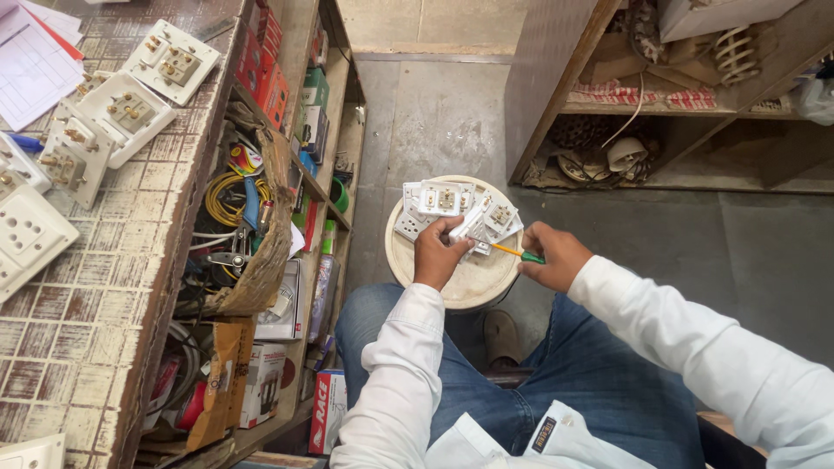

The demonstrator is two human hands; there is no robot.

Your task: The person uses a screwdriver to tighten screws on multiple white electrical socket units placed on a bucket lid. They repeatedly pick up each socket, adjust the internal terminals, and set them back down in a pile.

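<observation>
- L hand (437, 254): fingers curled round a white switch-socket module (470, 222), gripping its lower end; module tilted, held just above the stool top
- R hand (551, 254): fingers pinched on the green handle of a small screwdriver (514, 253); yellow shaft points left, tip at the held module, exact contact pt too small to tell
- Both hands close together, over the near edge of a round cream stool (469, 282)
- On the stool's far half: a few more white socket plates (443, 200), backs up w/ brass terminals showing, lying touching each other, just beyond the held module
- Person seated, white sleeves, blue jeans, knees either side of the stool; one sandal (501, 337) on grey floor below
- Left of the person: wooden shelf unit (339, 130) w/ red, green & white boxes, a basket of tools w/ yellow coiled wire (228, 195), pliers beside it
- Far left: worn counter (104, 287) w/ several white socket plates (130, 108), most backs up, one face up, plus papers at top corner
- Top right: open wooden rack (608, 108) w/ white ceramic holders & spare parts, well apart from the hands
</observation>
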